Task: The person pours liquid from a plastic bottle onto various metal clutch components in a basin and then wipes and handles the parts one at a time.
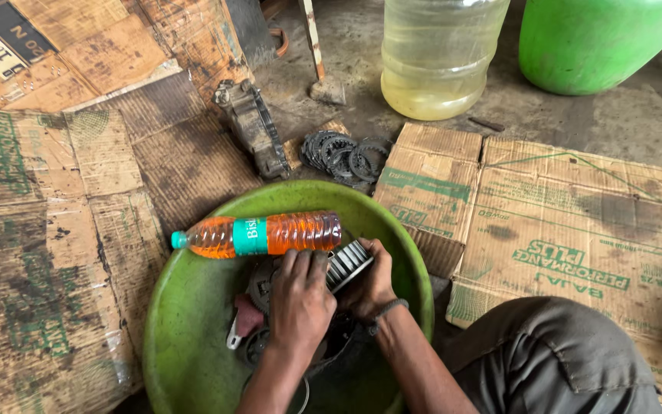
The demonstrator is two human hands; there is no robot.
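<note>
Both of my hands are down inside a round green basin (185,307). My left hand (300,303) lies on top of a ribbed, toothed metal drum (349,263), and my right hand (368,290), with a band at the wrist, grips that same part from the right. Under my hands lie dark, oily metal parts (258,287), mostly hidden. A plastic bottle of orange liquid (258,234) with a teal label and cap lies on its side across the basin, just beyond my fingers.
A pile of toothed metal rings (342,157) and a dark metal casting (254,126) lie on the floor behind the basin. A big clear jug of yellowish liquid (438,57) and a green drum (591,42) stand farther back. Flattened cardboard (568,230) covers the floor. My knee (553,356) is at lower right.
</note>
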